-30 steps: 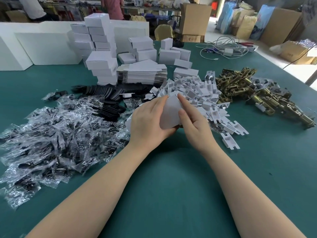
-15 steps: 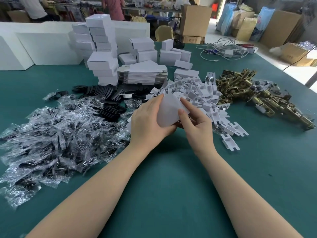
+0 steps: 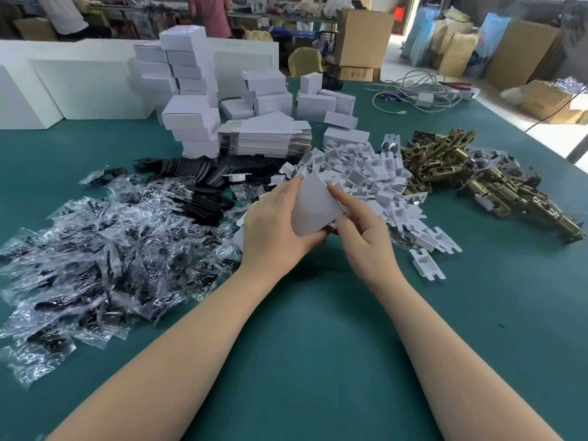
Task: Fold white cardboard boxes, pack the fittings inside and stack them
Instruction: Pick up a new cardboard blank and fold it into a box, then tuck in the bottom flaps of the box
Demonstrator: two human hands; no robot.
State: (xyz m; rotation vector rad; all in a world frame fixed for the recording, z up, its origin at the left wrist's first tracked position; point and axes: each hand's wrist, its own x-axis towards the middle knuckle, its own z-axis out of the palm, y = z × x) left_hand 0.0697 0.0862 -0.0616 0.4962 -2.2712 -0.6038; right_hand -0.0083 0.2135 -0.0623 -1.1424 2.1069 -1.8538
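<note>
A white cardboard box (image 3: 313, 206) is held above the green table (image 3: 318, 329), tilted with one corner up. My left hand (image 3: 273, 222) grips its left side and underside. My right hand (image 3: 359, 224) holds its right edge, the index finger stretched along the top rim. Behind the box lies a heap of white cardboard inserts (image 3: 366, 176). A pile of brass latch fittings (image 3: 471, 176) lies to the right. Flat box blanks (image 3: 265, 140) are stacked behind, beside towers of folded white boxes (image 3: 191, 100).
Clear bags of black parts (image 3: 95, 249) cover the left of the table, with loose black plates (image 3: 200, 183) behind them. White foam blocks (image 3: 79, 84) line the far left. Cables (image 3: 413, 90) lie at the far right. People stand beyond the table.
Both hands have lifted the box slightly and turned it, so its corner now points up. My right index finger has slid up along the box's right edge.
</note>
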